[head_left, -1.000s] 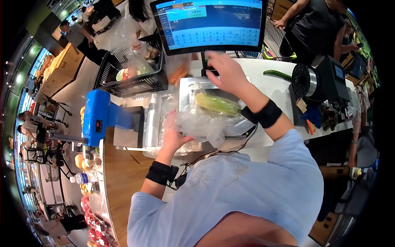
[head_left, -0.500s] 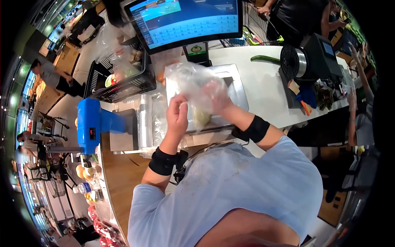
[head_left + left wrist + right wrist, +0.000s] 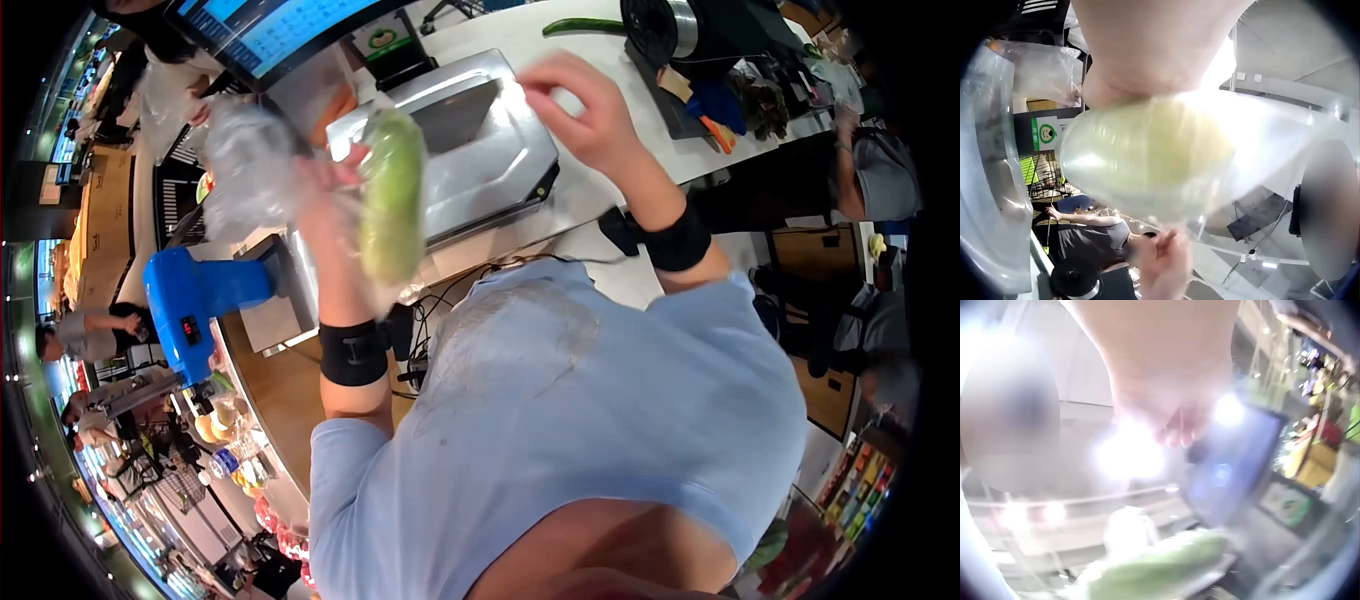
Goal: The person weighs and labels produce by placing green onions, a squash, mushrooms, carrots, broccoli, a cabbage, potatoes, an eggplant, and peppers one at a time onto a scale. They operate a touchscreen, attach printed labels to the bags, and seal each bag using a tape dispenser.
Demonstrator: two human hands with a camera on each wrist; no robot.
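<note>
Forearms (image 3: 342, 275) forward; left fingers (image 3: 347, 167) hold bagged vegetable (image 3: 393, 195), right fingers (image 3: 562, 70) bent.

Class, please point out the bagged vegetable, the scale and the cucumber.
Bagged vegetable (image 3: 393, 195): head view, middle of its green side.
Scale (image 3: 487, 160): head view, bare metal top.
Cucumber (image 3: 583, 25): head view, middle of its length.
</note>
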